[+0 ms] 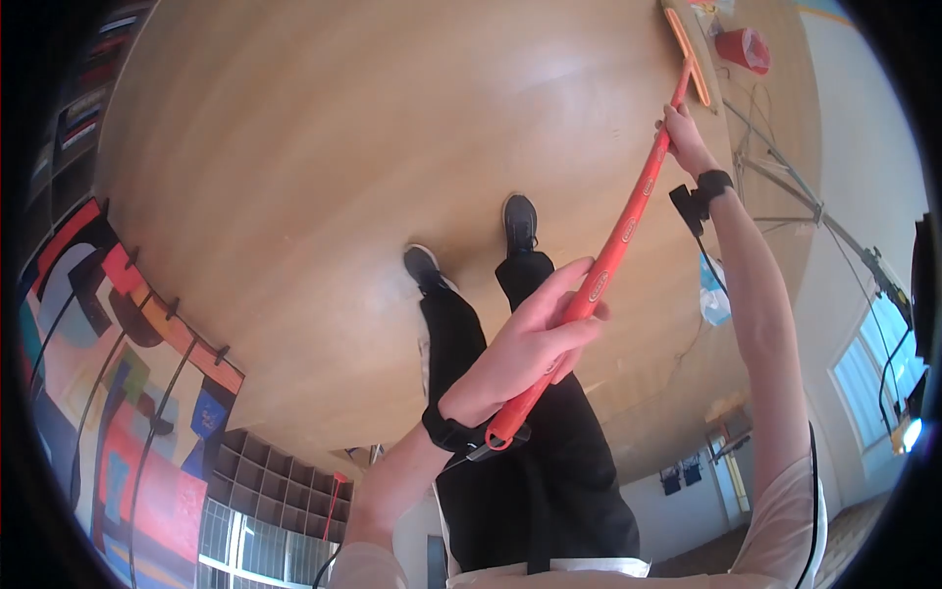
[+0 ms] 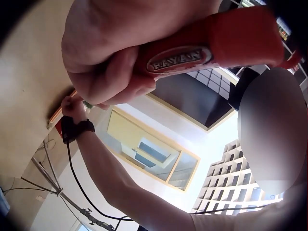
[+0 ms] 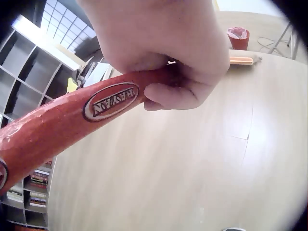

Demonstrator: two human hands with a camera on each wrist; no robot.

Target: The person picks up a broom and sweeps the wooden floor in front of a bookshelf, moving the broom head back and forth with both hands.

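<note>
Both hands hold a long red-handled floor squeegee [image 1: 628, 221], slanted from the person's waist to the upper right in the head view. The left hand [image 1: 535, 344] grips the handle near its butt end, fingers curled round it. Farther down the handle, close to the head, the right hand [image 1: 684, 137] is wrapped round it. The orange squeegee head [image 1: 699, 83] lies at the wooden floor's far right edge. Oval labels mark the handle [image 3: 62, 120] in the right wrist view. Close up in the left wrist view, the left hand's curled fingers [image 2: 120, 72] clasp the handle.
Beyond the floor edge stands a red bin [image 1: 743, 49] with a liner. Metal stand legs [image 1: 785, 182] and loose cables are on the right. Two dark shoes [image 1: 520, 221] stand on the wooden floor [image 1: 324, 128]. A colourful painted panel [image 1: 137, 393] and shelves [image 1: 275, 481] are at left.
</note>
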